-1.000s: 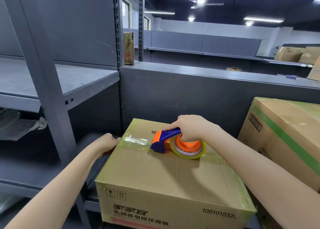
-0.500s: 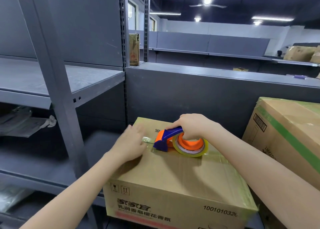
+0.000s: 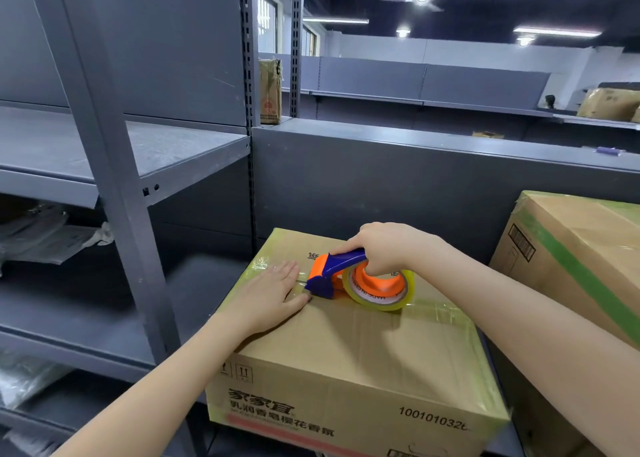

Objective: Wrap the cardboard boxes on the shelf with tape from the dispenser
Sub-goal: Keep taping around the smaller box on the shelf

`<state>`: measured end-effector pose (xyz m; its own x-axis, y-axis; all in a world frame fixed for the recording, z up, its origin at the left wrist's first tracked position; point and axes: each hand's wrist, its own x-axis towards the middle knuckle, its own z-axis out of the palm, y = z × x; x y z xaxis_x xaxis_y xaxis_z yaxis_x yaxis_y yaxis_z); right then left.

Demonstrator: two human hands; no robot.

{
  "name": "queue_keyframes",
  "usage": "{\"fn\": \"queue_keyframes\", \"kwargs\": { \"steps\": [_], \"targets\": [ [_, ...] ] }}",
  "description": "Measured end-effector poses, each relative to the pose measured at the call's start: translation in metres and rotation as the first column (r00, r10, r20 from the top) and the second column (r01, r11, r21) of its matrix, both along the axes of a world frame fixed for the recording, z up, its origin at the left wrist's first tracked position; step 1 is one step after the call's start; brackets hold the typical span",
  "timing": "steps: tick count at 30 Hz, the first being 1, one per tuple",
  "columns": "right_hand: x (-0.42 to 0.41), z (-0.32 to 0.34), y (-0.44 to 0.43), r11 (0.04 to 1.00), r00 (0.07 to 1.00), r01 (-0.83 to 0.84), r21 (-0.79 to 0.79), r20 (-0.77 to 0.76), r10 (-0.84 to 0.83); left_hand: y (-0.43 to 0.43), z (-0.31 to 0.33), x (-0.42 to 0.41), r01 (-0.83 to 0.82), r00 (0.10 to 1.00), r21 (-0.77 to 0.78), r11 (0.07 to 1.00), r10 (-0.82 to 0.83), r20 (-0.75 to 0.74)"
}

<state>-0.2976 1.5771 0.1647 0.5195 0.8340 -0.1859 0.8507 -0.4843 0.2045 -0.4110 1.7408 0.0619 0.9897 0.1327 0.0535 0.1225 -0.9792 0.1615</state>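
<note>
right hand (image 3: 388,245) is curled round the blue handle of the tape dispenser (image 3: 332,269), which sits on top of the cardboard box (image 3: 346,352) at 6 o'clock in the grey shelf unit (image 3: 381,179). left hand (image 3: 273,290) lies flat on the box top, fingers straight, at the dispenser's 9 o'clock. second box (image 3: 571,249) is at 3 o'clock.

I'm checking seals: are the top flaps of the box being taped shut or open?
Shut. The box top lies flat under glossy tape; the left hand presses on it beside the tape dispenser.

Green-taped box (image 3: 571,245) — cut off at the right edge.
</note>
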Motion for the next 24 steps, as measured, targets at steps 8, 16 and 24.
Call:
{"fn": "queue_keyframes", "kwargs": {
  "steps": [8, 16, 24],
  "targets": [
    [0.005, 0.008, -0.027, 0.999, 0.997, 0.014, 0.037, -0.073, -0.011, 0.007, -0.004, 0.002, -0.016, 1.0, -0.086, 0.996, 0.017, 0.013],
    [0.014, 0.014, -0.083, 0.998, 0.996, 0.07, 0.006, -0.061, -0.069, 0.004, 0.004, -0.001, 0.006, 1.0, -0.112, 0.994, -0.005, 0.009],
    [0.006, 0.005, -0.072, 0.998, 0.999, 0.041, -0.043, 0.023, -0.04, -0.009, 0.01, 0.002, -0.017, 0.994, 0.056, 0.998, 0.023, -0.103]
  ]
}}
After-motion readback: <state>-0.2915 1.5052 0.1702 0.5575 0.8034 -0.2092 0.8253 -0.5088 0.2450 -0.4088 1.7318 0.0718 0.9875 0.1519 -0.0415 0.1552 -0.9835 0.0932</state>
